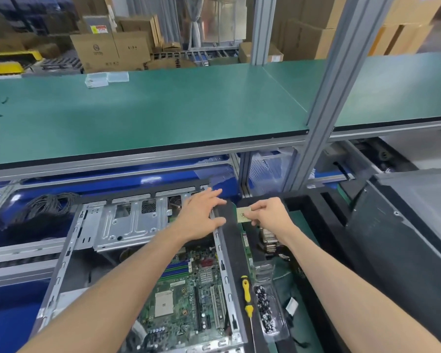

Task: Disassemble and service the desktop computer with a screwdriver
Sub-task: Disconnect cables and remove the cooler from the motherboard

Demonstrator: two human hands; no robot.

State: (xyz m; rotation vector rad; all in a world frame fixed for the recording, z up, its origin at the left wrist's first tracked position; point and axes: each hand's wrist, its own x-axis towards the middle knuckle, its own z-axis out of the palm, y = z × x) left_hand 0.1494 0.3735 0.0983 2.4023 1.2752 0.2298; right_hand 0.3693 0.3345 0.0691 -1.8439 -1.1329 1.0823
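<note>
An open desktop computer case [107, 225] lies on its side in front of me, its green motherboard [186, 296] exposed with an empty CPU socket [164, 303]. My left hand [201, 215] reaches over the case's far right corner, fingers straight and spread, touching the case's right wall. My right hand [267, 212] pinches a small square processor chip [243, 214] just right of the case, above the black mat. A yellow-handled screwdriver [246, 296] lies right of the case wall.
A clear plastic tray of screws [265, 312] sits beside the screwdriver. A heatsink [269, 240] lies under my right wrist. A coil of black cables [49, 202] lies at left. A green shelf [163, 108] spans above, with an aluminium post [323, 110]. A dark panel [405, 238] stands at right.
</note>
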